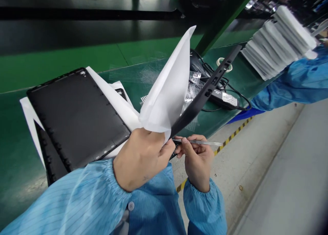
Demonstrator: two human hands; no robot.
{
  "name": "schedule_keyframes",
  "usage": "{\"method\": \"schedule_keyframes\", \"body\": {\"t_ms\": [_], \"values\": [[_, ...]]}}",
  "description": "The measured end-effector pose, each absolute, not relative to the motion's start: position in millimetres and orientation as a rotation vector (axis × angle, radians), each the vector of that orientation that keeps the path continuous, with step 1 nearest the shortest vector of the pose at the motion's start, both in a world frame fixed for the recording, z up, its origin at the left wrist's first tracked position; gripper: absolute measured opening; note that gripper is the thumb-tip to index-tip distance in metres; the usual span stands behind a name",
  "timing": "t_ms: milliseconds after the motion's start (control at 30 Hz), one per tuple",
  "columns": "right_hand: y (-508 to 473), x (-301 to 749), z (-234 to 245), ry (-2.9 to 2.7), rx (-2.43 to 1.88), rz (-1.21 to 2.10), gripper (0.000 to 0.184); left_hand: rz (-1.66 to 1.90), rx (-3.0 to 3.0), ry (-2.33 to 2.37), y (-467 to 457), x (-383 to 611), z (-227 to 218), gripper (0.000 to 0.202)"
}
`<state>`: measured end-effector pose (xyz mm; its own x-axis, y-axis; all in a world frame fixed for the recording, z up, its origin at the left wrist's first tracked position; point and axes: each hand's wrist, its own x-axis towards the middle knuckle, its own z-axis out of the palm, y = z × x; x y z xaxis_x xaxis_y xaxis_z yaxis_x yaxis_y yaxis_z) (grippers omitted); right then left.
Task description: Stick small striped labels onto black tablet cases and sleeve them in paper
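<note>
My left hand (145, 156) is closed on the lower end of a black laptop casing panel (205, 91), tilted steeply, with port cutouts along the edge that faces me. A white foam sheet (169, 88) sticks up from the same grip, curling away from the panel. Between thumb and fingers, my right hand (196, 156) pinches slim metal tweezers (206, 142). Their inner end meets the panel's lower edge beside my left fingers; the tips are hidden there. To the left, a second black casing panel (82, 122) lies on white foam, overlapping another dark panel (48, 149).
On the green bench (15, 125) lie clear label sheets (193, 88), a tape roll (228, 66), and a black corded device (222, 96). A stack of white sheets (279, 43) stands at right, beside another person's blue sleeve (302, 81). A green post (222, 19) rises behind.
</note>
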<state>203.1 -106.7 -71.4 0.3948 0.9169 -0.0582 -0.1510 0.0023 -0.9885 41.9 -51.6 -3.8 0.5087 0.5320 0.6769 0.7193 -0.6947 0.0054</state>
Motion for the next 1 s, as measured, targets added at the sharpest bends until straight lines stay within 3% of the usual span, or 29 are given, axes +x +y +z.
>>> {"method": "schedule_keyframes", "body": {"t_ms": [267, 1000], "values": [[-108.2, 206.0, -71.7, -0.835, -1.303, 0.974, 0.015, -1.194, -2.618, -1.257, -53.2, 43.7, -9.8, 0.020], [-105.5, 210.2, -71.7, -0.813, -1.350, 1.025, 0.018, -1.039, -2.740, -1.363, -51.3, 42.4, -3.4, 0.024]]}}
